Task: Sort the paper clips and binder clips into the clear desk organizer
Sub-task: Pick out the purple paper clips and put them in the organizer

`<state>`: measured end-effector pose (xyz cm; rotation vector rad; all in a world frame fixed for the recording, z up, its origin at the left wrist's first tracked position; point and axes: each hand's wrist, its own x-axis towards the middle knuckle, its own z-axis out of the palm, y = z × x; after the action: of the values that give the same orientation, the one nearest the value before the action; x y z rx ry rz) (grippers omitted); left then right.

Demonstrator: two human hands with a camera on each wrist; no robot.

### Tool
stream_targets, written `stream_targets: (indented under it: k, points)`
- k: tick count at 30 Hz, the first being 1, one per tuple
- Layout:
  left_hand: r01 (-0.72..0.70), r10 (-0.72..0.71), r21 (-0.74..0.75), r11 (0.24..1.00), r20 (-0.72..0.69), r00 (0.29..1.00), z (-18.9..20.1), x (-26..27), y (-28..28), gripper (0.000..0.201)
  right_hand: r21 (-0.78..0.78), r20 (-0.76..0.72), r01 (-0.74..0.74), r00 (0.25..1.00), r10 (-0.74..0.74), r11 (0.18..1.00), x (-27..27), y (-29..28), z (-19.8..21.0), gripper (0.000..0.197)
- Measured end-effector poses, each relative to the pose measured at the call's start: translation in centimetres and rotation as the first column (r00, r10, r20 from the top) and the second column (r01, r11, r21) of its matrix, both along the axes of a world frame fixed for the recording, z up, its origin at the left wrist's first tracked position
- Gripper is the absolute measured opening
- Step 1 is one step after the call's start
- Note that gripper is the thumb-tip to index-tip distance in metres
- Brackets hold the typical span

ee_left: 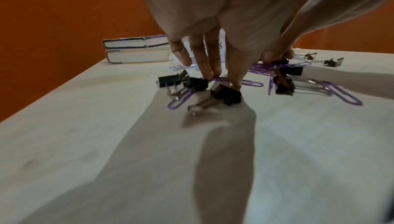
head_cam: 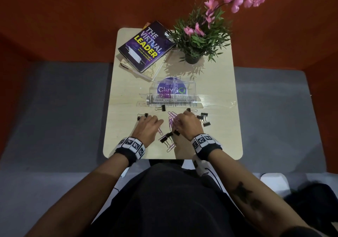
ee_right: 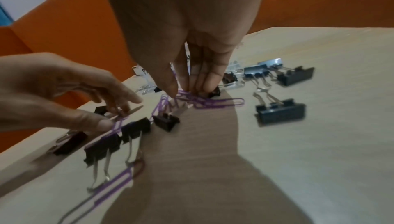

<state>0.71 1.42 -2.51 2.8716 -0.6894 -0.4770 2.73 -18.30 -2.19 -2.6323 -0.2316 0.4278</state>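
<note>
The clear desk organizer [head_cam: 191, 97] stands mid-table, with several purple paper clips [head_cam: 165, 95] in its left compartment. In front of it lies a pile of loose purple paper clips [head_cam: 171, 120] among black binder clips [head_cam: 205, 120]. My left hand [ee_left: 224, 80] reaches down at the left of the pile; thumb and fingertips pinch one purple paper clip [ee_right: 116, 124] that lies on the table beside a binder clip [ee_left: 226, 95]. My right hand [ee_right: 183, 91] points down onto the pile [ee_right: 204, 101], thumb and fingertips closing on the purple clips there.
Two stacked books [head_cam: 146, 46] lie at the back left and a potted plant [head_cam: 192, 57] with pink flowers at the back right. More binder clips [head_cam: 162, 108] lie near the organizer's front. The table's front edge [head_cam: 164, 157] runs just behind my wrists.
</note>
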Motion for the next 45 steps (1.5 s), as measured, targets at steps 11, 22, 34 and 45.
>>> stream_targets:
  k: [11,22,34,45]
  points:
    - [0.148,-0.149,-0.045,0.988,-0.030,0.988,-0.3,3.4,-2.8,0.043,-0.009,-0.078,-0.035,0.996,0.034,0.999,0.4,-1.6,0.1,0.013]
    - [0.029,-0.031,-0.031,0.999,-0.045,0.999,-0.2,2.8,-3.6,0.012,-0.130,-0.044,-0.061,0.998,0.055,0.990,1.6,-1.1,0.1,0.014]
    - [-0.419,0.395,-0.415,0.808,-0.148,0.907,5.0,5.2,-0.4,0.013,0.215,-0.069,0.229,0.973,-0.219,0.949,3.0,-2.3,2.6,0.009]
    - [-0.702,0.620,-0.421,0.574,-0.337,0.709,5.1,11.4,-3.6,0.015,0.184,0.060,0.178,0.980,-0.192,0.967,8.7,2.0,5.0,0.010]
